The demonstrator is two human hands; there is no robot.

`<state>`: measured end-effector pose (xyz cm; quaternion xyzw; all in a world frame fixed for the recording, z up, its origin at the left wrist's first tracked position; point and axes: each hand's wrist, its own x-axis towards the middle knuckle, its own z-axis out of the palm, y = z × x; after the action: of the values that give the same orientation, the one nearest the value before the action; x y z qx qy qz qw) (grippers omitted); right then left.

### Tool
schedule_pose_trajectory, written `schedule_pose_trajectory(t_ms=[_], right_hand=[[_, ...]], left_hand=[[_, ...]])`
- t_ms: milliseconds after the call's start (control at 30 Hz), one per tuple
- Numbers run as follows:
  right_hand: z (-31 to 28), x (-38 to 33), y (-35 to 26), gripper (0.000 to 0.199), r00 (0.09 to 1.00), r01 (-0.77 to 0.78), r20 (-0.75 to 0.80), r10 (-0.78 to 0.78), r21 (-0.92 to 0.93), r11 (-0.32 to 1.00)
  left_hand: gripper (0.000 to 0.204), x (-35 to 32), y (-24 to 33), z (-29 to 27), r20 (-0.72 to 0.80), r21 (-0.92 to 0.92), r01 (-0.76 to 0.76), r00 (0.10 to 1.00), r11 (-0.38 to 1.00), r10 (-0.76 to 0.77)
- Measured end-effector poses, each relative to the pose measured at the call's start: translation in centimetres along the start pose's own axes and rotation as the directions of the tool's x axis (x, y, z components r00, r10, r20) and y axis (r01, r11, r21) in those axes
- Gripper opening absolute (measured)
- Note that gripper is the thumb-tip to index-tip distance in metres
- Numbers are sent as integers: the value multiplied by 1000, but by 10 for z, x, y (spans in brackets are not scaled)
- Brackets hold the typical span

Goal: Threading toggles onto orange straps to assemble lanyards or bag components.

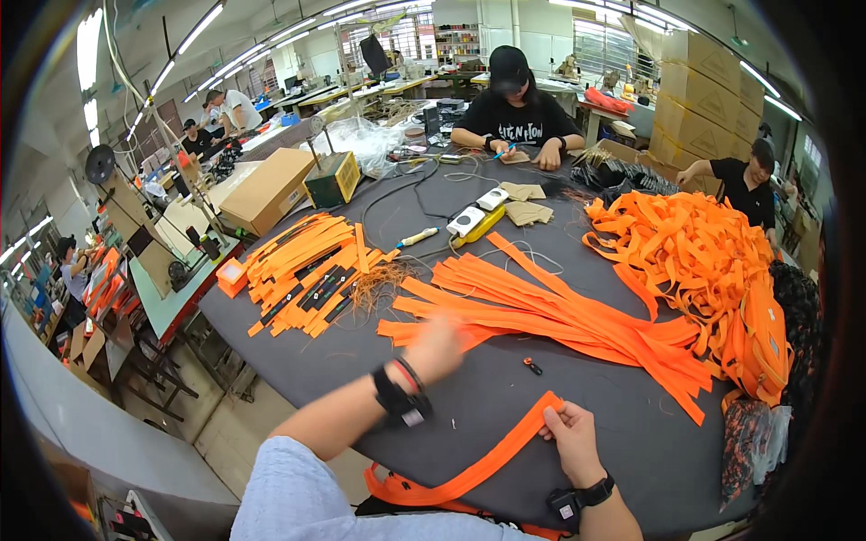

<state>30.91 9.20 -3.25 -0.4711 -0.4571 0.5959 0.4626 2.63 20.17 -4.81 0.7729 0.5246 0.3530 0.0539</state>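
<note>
My right hand [572, 436] pinches the end of a long orange zipper tape [487, 463] that curves down to the table's front edge. My left hand [435, 348] is smeared by motion, over the near-left end of a pile of loose orange zipper tapes [577, 316]. Whether its fingers hold anything cannot be told. Between the hands and the pile lies a small black and orange piece [532, 366], possibly a zipper slider.
Orange strips with black labels [307, 279] lie to the left, by loose threads. At right sit a heap of orange webbing [686, 252] and an orange bag [763, 341]. A power strip [480, 216] and cables lie mid-table. Across sits a person [516, 113] working.
</note>
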Motion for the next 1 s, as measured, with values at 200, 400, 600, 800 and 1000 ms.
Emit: schedule_pose_trajectory(t_ms=[200, 400, 600, 800, 1000], right_hand=[[-7, 6, 4, 12, 999, -11, -32, 14, 90, 996], [-3, 7, 2, 12, 999, -29, -23, 31, 82, 996], [-13, 7, 3, 11, 999, -17, -31, 19, 60, 998], [-14, 11, 10, 13, 1000, -26, 10, 26, 78, 997], [-15, 10, 8, 14, 999, -40, 7, 39, 71, 997]], left_hand=[[77, 26, -144, -55, -9, 572, 356, 903, 739, -428], [67, 54, -182, -47, 372, 639, -209, 926, 740, -60], [66, 114, -155, -24, 474, 675, -81, 809, 733, -347], [25, 89, -174, -20, 372, 711, -139, 906, 689, -201], [13, 31, -139, -66, 386, 675, -186, 914, 714, -126]])
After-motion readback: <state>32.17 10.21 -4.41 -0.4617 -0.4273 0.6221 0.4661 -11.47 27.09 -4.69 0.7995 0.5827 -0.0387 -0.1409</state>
